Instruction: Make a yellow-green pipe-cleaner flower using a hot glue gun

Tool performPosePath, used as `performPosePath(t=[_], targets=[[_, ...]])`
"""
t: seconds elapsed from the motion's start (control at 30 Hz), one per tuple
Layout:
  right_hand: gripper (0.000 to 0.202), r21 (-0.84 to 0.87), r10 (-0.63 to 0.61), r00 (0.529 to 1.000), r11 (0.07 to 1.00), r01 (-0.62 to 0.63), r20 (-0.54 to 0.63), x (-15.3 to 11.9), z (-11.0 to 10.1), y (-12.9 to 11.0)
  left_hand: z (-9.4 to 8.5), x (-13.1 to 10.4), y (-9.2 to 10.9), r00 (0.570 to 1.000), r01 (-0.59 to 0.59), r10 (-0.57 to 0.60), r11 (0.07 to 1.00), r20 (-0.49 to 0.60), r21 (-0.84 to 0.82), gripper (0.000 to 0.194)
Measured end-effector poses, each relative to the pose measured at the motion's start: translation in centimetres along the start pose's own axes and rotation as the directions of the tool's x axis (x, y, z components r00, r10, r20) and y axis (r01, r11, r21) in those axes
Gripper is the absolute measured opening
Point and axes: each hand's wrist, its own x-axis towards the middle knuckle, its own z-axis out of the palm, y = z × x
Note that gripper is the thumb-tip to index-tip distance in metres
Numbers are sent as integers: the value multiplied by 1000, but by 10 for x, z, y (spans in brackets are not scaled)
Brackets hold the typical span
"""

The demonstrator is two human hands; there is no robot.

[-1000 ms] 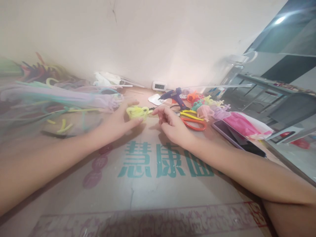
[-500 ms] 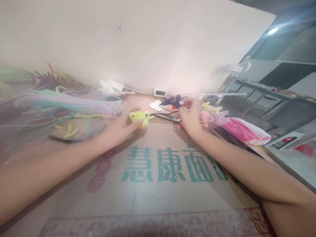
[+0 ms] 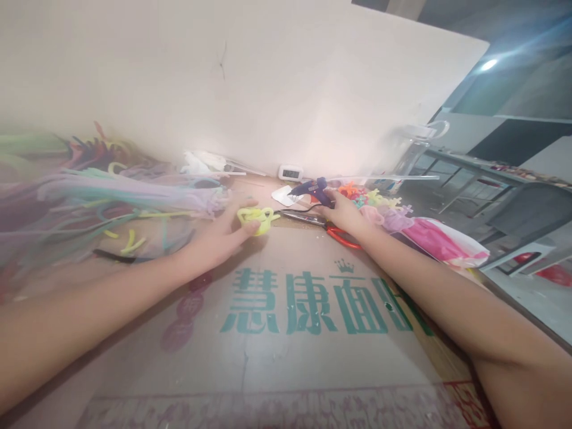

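My left hand (image 3: 232,226) is closed on a yellow pipe-cleaner shape (image 3: 258,218), bent into loops, with the thumb across its front. Over at the right, my right hand (image 3: 340,211) has its fingers around the handle of a dark blue hot glue gun (image 3: 314,189). The gun's nozzle points left over a white scrap (image 3: 286,195). Scissors (image 3: 343,237) with red handles lie just below the gun, blades toward the yellow shape.
Bundled pastel pipe cleaners (image 3: 129,189) spread along the left. A small white digital clock (image 3: 290,173) stands against the wall. Colourful pipe-cleaner pieces (image 3: 379,202), a pink-and-white bag (image 3: 447,241) and a clear jug (image 3: 409,152) are at the right. Printed cardboard (image 3: 277,363) covers the table.
My right hand has moved slightly down onto the glue gun's handle, and the scissors' red handles show more now. My left hand keeps the yellow shape in nearly the same spot.
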Motion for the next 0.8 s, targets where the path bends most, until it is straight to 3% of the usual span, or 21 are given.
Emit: performPosePath(t=[0.17, 0.33, 0.47, 0.6, 0.8], targets=[[38, -47, 45, 999, 998, -44, 15, 1, -4, 6, 1, 0, -2, 1000, 3, -2, 1000, 8, -31, 63], [42, -28, 9, 995, 1000, -12, -103, -4, 2, 4, 1, -1, 0, 1000, -1, 1, 1000, 14, -30, 63], [34, 115, 33, 980, 993, -10, -199, -5, 1, 1, 0, -1, 4, 999, 26, -26, 1000, 22, -2, 65], [38, 294, 80, 994, 954, -54, -77, -14, -6, -12, -1, -1, 5, 999, 44, -44, 999, 19, 24, 64], [36, 545, -186, 981, 828, 129, 51, -41, -5, -49, -1, 1, 2, 999, 39, -39, 999, 8, -27, 61]])
